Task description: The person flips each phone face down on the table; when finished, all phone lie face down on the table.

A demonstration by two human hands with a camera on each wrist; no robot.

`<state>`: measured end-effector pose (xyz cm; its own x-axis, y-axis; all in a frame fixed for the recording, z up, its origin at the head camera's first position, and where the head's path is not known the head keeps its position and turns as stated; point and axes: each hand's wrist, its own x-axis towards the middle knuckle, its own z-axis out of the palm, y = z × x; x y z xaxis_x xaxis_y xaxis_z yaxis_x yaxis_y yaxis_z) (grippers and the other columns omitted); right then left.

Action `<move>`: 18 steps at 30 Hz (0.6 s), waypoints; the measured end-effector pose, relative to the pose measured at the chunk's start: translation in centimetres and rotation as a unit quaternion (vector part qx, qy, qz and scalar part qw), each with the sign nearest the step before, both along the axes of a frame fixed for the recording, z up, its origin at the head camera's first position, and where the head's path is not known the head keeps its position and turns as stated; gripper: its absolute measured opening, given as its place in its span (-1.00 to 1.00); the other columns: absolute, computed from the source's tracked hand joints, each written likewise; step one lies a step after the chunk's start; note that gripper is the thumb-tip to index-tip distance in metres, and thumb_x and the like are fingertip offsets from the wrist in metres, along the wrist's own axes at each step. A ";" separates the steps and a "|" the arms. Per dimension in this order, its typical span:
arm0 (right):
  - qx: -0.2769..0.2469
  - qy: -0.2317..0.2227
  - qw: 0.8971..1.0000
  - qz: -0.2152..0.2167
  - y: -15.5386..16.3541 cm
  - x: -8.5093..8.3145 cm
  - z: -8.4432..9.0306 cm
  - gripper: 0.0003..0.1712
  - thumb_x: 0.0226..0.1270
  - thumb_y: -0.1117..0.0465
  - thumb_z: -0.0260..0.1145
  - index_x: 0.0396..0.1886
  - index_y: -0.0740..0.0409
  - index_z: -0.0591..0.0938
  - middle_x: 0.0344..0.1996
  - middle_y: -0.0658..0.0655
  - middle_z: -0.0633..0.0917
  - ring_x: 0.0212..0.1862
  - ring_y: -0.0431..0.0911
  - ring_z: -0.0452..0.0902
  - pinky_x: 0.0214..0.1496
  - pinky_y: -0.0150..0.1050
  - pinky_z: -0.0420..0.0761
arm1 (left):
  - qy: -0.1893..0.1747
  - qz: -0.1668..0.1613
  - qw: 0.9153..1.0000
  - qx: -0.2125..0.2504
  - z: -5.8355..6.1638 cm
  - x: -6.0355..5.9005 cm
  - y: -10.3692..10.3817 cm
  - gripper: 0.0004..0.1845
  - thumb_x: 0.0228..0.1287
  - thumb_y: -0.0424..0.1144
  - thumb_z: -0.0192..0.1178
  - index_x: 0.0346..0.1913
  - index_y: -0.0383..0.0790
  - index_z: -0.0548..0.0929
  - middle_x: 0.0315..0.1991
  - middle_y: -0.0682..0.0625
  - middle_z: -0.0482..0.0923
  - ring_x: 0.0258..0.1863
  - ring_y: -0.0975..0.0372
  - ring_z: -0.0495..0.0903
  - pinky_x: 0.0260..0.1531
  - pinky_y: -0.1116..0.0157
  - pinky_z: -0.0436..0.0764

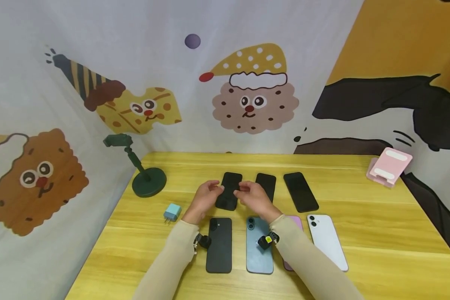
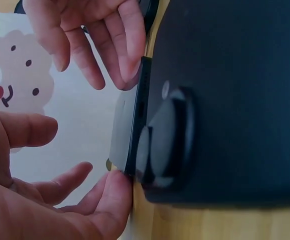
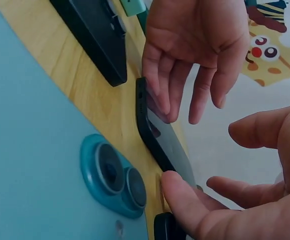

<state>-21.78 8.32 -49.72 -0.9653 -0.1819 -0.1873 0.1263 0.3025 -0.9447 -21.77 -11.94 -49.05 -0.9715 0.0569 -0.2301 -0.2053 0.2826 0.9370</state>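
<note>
Nearest the camera, a black phone (image 1: pixel 219 246) and a blue phone (image 1: pixel 259 246) lay camera-side up on the yellow table (image 1: pixel 378 250), with a pink phone (image 1: pixel 298 221) and a white phone (image 1: pixel 328 241) to their right. Beyond them, the left hand (image 1: pixel 206 199) and right hand (image 1: pixel 253 198) flanked a dark phone (image 1: pixel 229 190) lying screen-up in the back row. Fingertips (image 2: pixel 116 192) of each hand touched its edges, fingers relaxed and spread, not gripping. Two more dark phones (image 1: pixel 301 191) lay to its right. A blue charger (image 1: pixel 172 212) and a green stand (image 1: pixel 148 181) stood left.
</note>
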 end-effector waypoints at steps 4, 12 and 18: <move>-0.032 -0.016 0.999 -0.008 0.0 -0.2 0.0 -0.35 0.57 0.16 0.32 0.50 0.38 0.43 0.39 0.39 0.55 0.34 0.21 0.61 0.22 0.02 0.74 | -0.010 -0.002 1.000 0.014 -0.1 -0.2 -0.1 -0.42 0.57 -0.05 0.21 0.50 -0.26 0.47 0.35 -0.25 0.57 0.38 -0.14 0.53 0.36 -0.15 0.53; -0.059 -0.032 0.998 -0.014 -0.2 0.0 0.3 -0.33 0.58 0.18 0.31 0.54 0.36 0.39 0.44 0.38 0.49 0.38 0.22 0.58 0.24 0.01 0.73 | -0.024 0.004 0.999 0.047 -0.1 -0.5 -0.2 -0.43 0.58 -0.11 0.19 0.50 -0.29 0.46 0.35 -0.27 0.57 0.27 -0.09 0.61 0.26 -0.05 0.62; -0.056 -0.034 0.998 -0.013 -0.3 0.0 0.2 -0.33 0.58 0.18 0.31 0.54 0.35 0.39 0.46 0.36 0.49 0.37 0.20 0.59 0.25 -0.01 0.73 | -0.033 0.008 0.997 0.070 -0.2 -0.4 -0.4 -0.43 0.60 -0.16 0.16 0.53 -0.31 0.40 0.40 -0.29 0.52 0.32 -0.12 0.57 0.31 -0.08 0.61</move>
